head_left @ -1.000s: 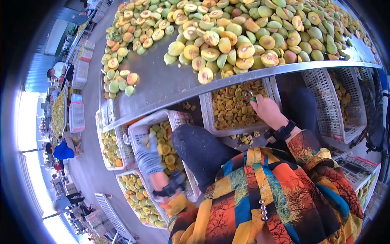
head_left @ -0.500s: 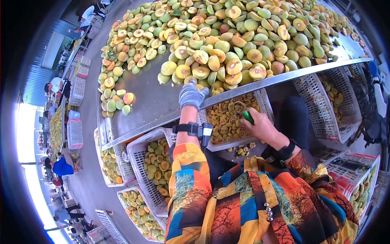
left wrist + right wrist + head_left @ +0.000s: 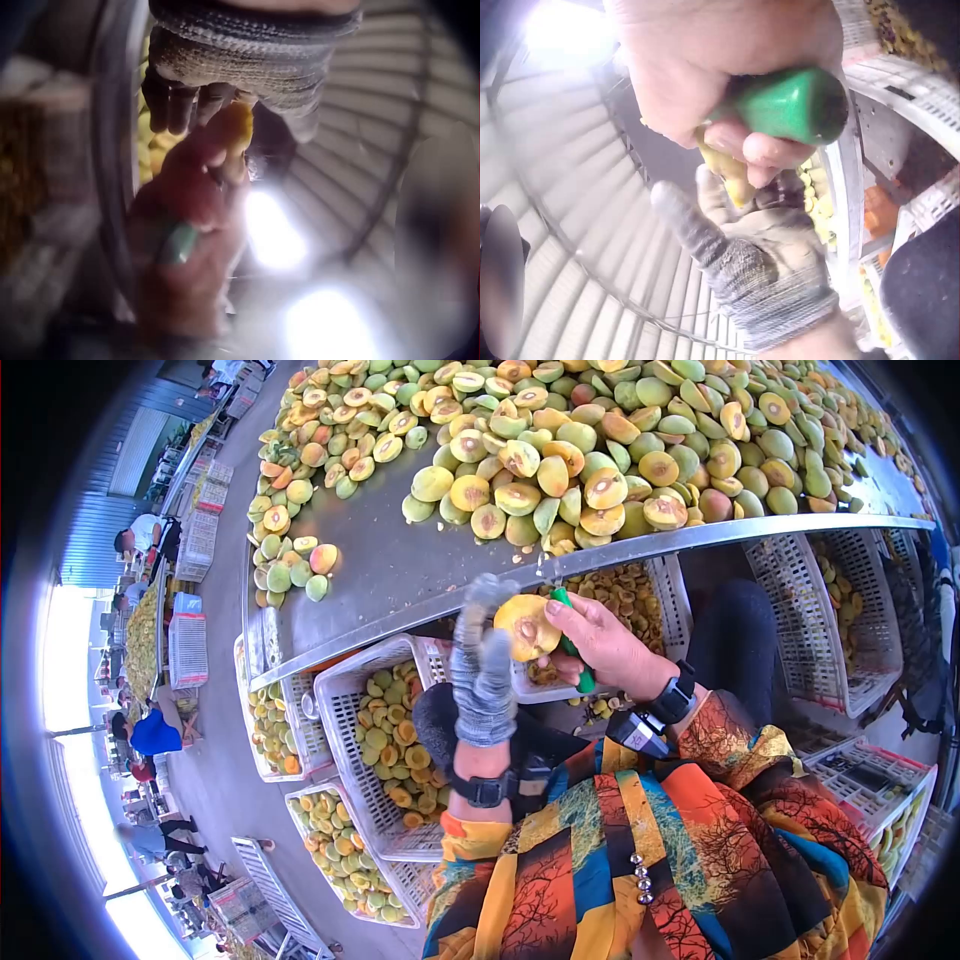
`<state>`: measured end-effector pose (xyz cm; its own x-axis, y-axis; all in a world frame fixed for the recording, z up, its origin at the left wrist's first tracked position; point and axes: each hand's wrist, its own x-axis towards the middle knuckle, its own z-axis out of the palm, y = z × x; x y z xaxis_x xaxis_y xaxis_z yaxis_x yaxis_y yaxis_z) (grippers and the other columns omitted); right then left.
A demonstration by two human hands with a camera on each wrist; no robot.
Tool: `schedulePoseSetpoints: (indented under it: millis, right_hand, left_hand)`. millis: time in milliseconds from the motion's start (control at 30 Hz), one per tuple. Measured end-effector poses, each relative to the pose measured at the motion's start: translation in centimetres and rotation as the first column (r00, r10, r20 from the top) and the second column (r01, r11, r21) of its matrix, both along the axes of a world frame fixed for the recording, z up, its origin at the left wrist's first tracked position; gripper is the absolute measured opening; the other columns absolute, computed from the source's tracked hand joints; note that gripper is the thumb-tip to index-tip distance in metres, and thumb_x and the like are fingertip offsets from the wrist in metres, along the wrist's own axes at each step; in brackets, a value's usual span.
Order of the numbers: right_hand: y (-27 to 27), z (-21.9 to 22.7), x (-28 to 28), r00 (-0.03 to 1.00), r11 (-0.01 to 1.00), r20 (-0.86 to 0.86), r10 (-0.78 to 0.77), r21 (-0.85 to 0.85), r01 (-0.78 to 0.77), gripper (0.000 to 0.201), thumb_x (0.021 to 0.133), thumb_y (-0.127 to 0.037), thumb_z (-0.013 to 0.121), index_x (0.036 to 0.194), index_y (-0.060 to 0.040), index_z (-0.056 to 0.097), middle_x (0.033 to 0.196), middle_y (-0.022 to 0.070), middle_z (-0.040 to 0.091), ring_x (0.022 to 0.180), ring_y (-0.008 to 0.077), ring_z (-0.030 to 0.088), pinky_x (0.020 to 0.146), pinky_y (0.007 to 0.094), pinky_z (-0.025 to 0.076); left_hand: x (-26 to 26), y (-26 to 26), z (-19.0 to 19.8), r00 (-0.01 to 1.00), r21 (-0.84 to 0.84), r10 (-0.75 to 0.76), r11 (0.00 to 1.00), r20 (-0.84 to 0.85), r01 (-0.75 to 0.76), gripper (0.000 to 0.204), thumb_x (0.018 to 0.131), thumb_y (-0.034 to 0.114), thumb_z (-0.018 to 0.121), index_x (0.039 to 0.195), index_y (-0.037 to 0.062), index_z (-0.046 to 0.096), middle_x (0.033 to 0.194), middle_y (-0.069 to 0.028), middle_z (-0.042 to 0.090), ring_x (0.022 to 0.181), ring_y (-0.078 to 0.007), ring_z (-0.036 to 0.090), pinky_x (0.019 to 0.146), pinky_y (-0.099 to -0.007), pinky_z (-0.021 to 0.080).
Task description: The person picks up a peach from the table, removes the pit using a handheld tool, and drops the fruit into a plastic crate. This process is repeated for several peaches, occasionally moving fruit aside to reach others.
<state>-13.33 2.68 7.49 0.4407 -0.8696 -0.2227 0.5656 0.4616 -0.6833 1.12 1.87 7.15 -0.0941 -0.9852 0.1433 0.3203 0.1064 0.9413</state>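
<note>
Fruit (image 3: 525,628), one cut half with yellow flesh and a brown centre, is held in the air between the two hands, just off the near edge of the metal table (image 3: 375,565). It should be light and fairly firm, though the cut face is likely slick and the flesh could bruise under a hard squeeze; the skin side and the rim look the better places to take hold. The right hand (image 3: 615,645) pinches it near the rim, while curled fingers also grip a green-handled tool (image 3: 791,105). The left hand (image 3: 482,665), in a grey knitted glove, is beside the fruit with its fingers extended; blur makes it hard to tell whether the fingertips touch the flesh. The table looks smooth and probably slippery, and bears a great heap of fruit halves (image 3: 620,440). Below its edge a white crate (image 3: 672,598) holds cut pieces, and a larger crate (image 3: 345,735) of halves stands by the person's left knee (image 3: 432,710). Further left, the hall has other people (image 3: 158,730), long rows of fruit (image 3: 145,645), stacked crates (image 3: 190,650) and bright openings in the wall.
</note>
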Motion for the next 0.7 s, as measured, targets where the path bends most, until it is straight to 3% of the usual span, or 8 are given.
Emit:
schedulePoseSetpoints:
  millis: [33,100,167,200,233,267,400,700]
  right_hand:
    - [0.2,-0.2,0.3,1.0,1.0,0.0,0.001,0.003,-0.001,0.026,0.089,-0.028,0.046,0.095,-0.0025,0.046,0.06,0.0019,0.049,0.038,0.0062,0.042,0.034,0.0209,0.033]
    - [0.3,-0.6,1.0,0.916,0.992,-0.401,-0.015,-0.124,-0.038,0.027,0.09,-0.028,0.045,0.096,-0.0022,0.045,0.06,0.0027,0.05,0.04,0.0053,0.043,0.036,0.0203,0.034]
    - [0.3,-1.8,1.3,0.834,0.985,-0.551,0.011,-0.138,-0.104,0.022,0.091,-0.025,0.043,0.094,-0.0033,0.042,0.06,0.0061,0.053,0.046,0.0106,0.051,0.039,0.0252,0.037]
    - [0.2,-2.5,1.6,0.69,0.903,-0.661,-0.295,-0.429,-0.025,0.021,0.09,-0.023,0.044,0.094,-0.0023,0.041,0.059,0.0086,0.052,0.048,0.0154,0.052,0.042,0.0286,0.038]
    - [0.3,-2.9,1.6,0.493,0.727,-0.64,-0.59,-0.687,-0.021,0.02,0.09,-0.021,0.044,0.094,-0.0013,0.04,0.057,0.0111,0.05,0.05,0.0202,0.053,0.045,0.0319,0.039]
    - [1.1,-3.2,0.6,0.549,0.811,-0.701,-0.454,-0.581,-0.07,0.018,0.088,-0.018,0.046,0.092,-0.0008,0.04,0.06,0.0164,0.049,0.055,0.0299,0.053,0.052,0.0373,0.04]
    - [2.5,-2.4,0.3,0.561,0.849,-0.767,-0.313,-0.49,-0.196,0.018,0.089,-0.019,0.043,0.088,-0.0017,0.043,0.062,0.0206,0.05,0.059,0.039,0.052,0.053,0.0408,0.04]
    - [3.1,-2.2,1.3,0.529,0.915,-0.826,-0.198,-0.348,-0.202,0.029,0.091,-0.023,0.036,0.086,0.003,0.048,0.064,0.0244,0.053,0.064,0.0425,0.053,0.059,0.0451,0.041]
  left_hand:
    - [-0.5,0.4,1.2,0.978,0.247,-0.076,0.961,-0.192,0.123,0.056,0.082,0.051,0.048,0.11,0.0027,0.048,0.1,-0.0115,0.057,0.09,-0.0218,0.056,0.082,-0.0345,0.045]
    - [-1.4,0.5,-0.7,0.904,0.453,0.175,0.891,-0.391,0.023,0.051,0.081,0.054,0.048,0.1,0.0063,0.053,0.09,-0.007,0.058,0.082,-0.0189,0.055,0.075,-0.0317,0.046]
    - [-1.6,-0.3,-1.5,0.877,0.557,0.322,0.827,-0.357,-0.078,0.048,0.082,0.053,0.048,0.097,0.007,0.053,0.086,-0.0062,0.058,0.08,-0.0191,0.055,0.073,-0.0315,0.046]
    - [-1.7,-0.6,-1.6,0.838,0.649,0.454,0.742,-0.303,-0.168,0.046,0.082,0.052,0.048,0.093,0.0077,0.054,0.083,-0.0054,0.058,0.078,-0.0192,0.055,0.072,-0.0313,0.047]
    - [-1.6,-0.6,-1.7,0.836,0.65,0.454,0.742,-0.307,-0.165,0.046,0.082,0.052,0.048,0.093,0.0077,0.054,0.083,-0.0054,0.058,0.078,-0.0192,0.055,0.072,-0.0313,0.047]
    - [-1.4,-0.7,-1.8,0.872,0.597,0.41,0.78,-0.266,-0.185,0.045,0.083,0.05,0.047,0.093,0.0076,0.054,0.083,-0.0055,0.058,0.077,-0.0192,0.055,0.071,-0.0309,0.047]
    - [-1.4,-0.7,-3.3,0.908,0.494,0.351,0.845,-0.226,-0.204,0.043,0.085,0.046,0.046,0.093,0.0049,0.055,0.084,-0.0075,0.059,0.074,-0.02,0.057,0.066,-0.0311,0.05]
    - [-2.6,0.0,-3.6,0.953,0.29,0.279,0.928,-0.121,-0.235,0.046,0.083,0.046,0.052,0.091,0.0012,0.06,0.082,-0.0084,0.061,0.067,-0.0162,0.059,0.057,-0.0276,0.051]
